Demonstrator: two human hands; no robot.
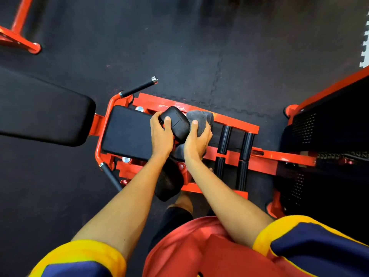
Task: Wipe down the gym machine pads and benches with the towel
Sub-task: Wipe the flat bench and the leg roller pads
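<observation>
A black roller pad stands on the orange machine, just right of the black seat pad. My left hand grips the roller pad from its left side, thumb on top. My right hand holds a grey towel bunched against the pad's right side. A second black roller pad sits lower, between my forearms. The long black back pad stretches to the left of the seat.
Orange frame rails and black foot rollers lie right of my hands. A weight stack housing fills the right side. Black handles stick out by the seat. Another orange frame stands at top left on dark rubber flooring.
</observation>
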